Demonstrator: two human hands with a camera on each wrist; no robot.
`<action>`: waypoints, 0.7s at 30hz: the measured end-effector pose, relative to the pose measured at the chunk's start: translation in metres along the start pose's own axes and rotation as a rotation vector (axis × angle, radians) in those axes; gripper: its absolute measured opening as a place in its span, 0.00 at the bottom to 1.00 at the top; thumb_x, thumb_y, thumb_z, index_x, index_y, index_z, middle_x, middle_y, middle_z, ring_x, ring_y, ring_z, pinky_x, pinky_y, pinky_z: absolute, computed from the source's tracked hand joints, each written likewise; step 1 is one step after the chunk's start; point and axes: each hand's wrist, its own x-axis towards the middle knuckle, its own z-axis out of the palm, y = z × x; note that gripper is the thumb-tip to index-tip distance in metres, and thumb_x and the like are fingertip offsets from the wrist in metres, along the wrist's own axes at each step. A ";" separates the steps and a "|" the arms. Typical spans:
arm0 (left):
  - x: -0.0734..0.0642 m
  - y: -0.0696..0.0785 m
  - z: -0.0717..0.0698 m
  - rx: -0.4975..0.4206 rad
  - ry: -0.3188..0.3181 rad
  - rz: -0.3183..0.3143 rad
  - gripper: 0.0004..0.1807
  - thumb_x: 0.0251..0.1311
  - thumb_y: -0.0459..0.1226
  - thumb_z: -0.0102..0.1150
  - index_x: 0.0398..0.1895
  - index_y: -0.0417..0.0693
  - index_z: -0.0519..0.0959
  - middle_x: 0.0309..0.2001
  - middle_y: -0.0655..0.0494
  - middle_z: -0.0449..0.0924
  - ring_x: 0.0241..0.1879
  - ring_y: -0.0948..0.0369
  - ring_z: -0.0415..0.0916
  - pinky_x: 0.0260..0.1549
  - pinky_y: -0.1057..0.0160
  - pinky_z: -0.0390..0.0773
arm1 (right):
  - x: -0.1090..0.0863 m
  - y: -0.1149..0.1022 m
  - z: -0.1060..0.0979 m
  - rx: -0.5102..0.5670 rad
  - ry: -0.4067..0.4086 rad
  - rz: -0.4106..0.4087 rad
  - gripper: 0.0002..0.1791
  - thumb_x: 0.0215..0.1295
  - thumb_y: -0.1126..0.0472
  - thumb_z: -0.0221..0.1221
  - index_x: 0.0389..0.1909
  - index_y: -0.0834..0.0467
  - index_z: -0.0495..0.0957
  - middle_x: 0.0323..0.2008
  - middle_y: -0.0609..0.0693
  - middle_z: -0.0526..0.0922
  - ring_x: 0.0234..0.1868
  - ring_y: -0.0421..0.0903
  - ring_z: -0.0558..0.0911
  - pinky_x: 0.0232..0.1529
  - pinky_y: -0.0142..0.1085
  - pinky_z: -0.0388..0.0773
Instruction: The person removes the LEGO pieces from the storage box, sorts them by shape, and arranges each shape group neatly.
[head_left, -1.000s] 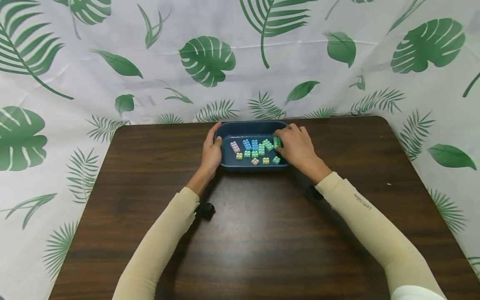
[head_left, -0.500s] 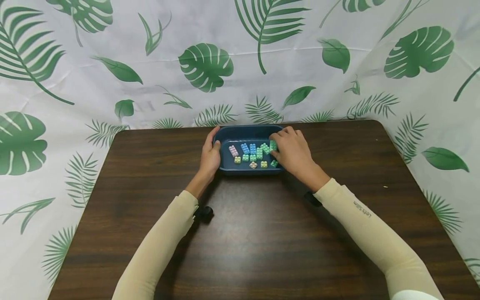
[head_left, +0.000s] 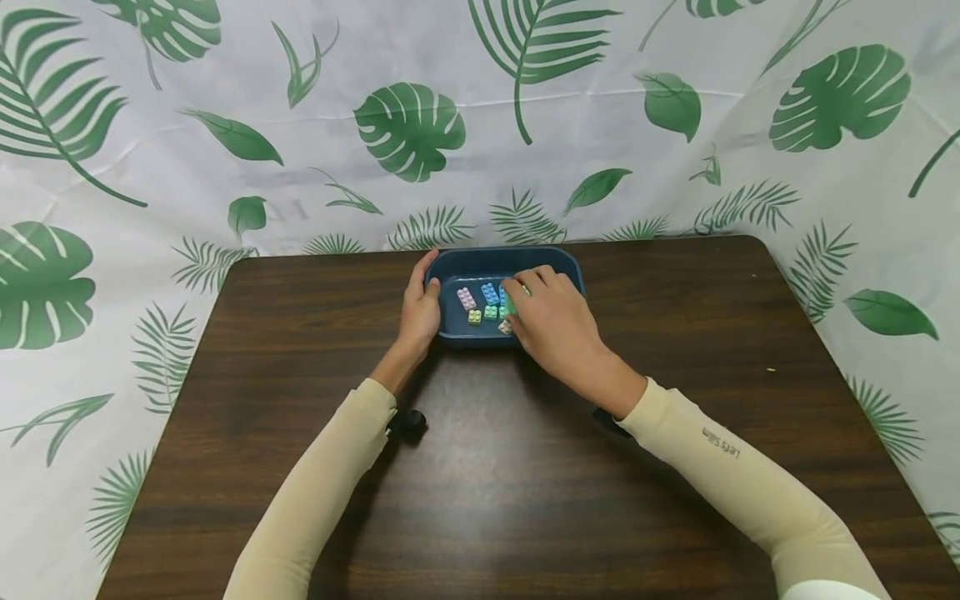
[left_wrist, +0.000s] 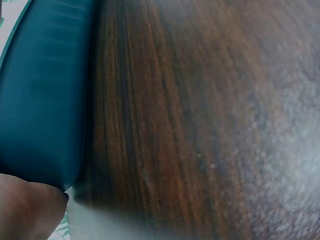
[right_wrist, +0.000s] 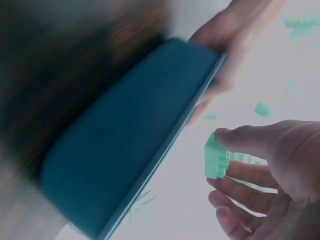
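My left hand (head_left: 418, 312) grips the left end of a dark blue tray (head_left: 495, 258), its thumb by the rim. In the right wrist view, my right hand (right_wrist: 260, 172) pinches a green toy building brick (right_wrist: 215, 157) between thumb and fingers, above the level of the tray's rim. Inside the tray lie a pink brick (head_left: 467, 298), a blue brick (head_left: 490, 293), a yellow brick (head_left: 475, 317), a small green brick (head_left: 491, 312) and a peach brick (head_left: 504, 327). My right hand hides the other bricks from the head view.
The tray stands near the back edge of a dark wooden table (head_left: 480, 467). Behind it hangs a white cloth (head_left: 315, 192) with green leaf prints. A tiny yellow scrap (head_left: 771, 369) lies on the table to the right.
My right hand has moved left from the tray's right end, lifting the green brick over the middle of the tray. My left hand stays on the tray's left end.
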 end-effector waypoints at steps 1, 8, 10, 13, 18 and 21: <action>0.001 0.000 0.000 -0.006 -0.001 0.003 0.28 0.84 0.36 0.39 0.83 0.60 0.60 0.85 0.58 0.56 0.85 0.56 0.48 0.83 0.48 0.51 | -0.001 -0.004 -0.001 0.005 0.001 -0.010 0.27 0.66 0.53 0.73 0.61 0.61 0.81 0.56 0.58 0.86 0.58 0.57 0.82 0.56 0.49 0.83; 0.000 -0.001 -0.001 -0.022 -0.022 0.009 0.28 0.85 0.37 0.37 0.84 0.59 0.59 0.85 0.58 0.54 0.85 0.56 0.46 0.83 0.46 0.49 | -0.008 -0.035 -0.002 0.077 -0.022 -0.073 0.26 0.65 0.53 0.74 0.61 0.60 0.82 0.55 0.56 0.85 0.57 0.55 0.82 0.59 0.47 0.82; 0.000 -0.001 -0.001 -0.013 -0.022 0.008 0.28 0.85 0.37 0.37 0.84 0.59 0.59 0.85 0.58 0.54 0.85 0.56 0.47 0.83 0.46 0.50 | -0.010 -0.042 -0.001 0.094 -0.029 -0.092 0.26 0.65 0.53 0.74 0.60 0.59 0.82 0.54 0.55 0.85 0.56 0.54 0.81 0.59 0.45 0.82; -0.001 -0.001 -0.001 0.008 -0.017 0.011 0.27 0.85 0.38 0.37 0.84 0.59 0.60 0.85 0.58 0.55 0.85 0.55 0.49 0.82 0.45 0.53 | -0.013 -0.050 0.001 0.125 -0.035 -0.115 0.25 0.64 0.53 0.74 0.58 0.59 0.83 0.53 0.54 0.85 0.54 0.52 0.81 0.57 0.44 0.82; -0.001 -0.002 -0.001 0.023 -0.004 0.012 0.27 0.85 0.38 0.37 0.83 0.60 0.60 0.85 0.58 0.56 0.84 0.53 0.51 0.81 0.44 0.55 | -0.017 -0.058 0.008 0.187 -0.078 -0.139 0.23 0.65 0.52 0.74 0.57 0.59 0.84 0.51 0.53 0.84 0.52 0.50 0.81 0.56 0.42 0.82; -0.001 -0.002 0.000 0.026 0.005 0.002 0.27 0.85 0.38 0.38 0.83 0.62 0.61 0.84 0.59 0.56 0.84 0.54 0.52 0.81 0.44 0.55 | -0.020 -0.063 0.015 0.207 -0.113 -0.137 0.23 0.67 0.51 0.73 0.57 0.58 0.84 0.50 0.52 0.85 0.50 0.49 0.81 0.54 0.41 0.82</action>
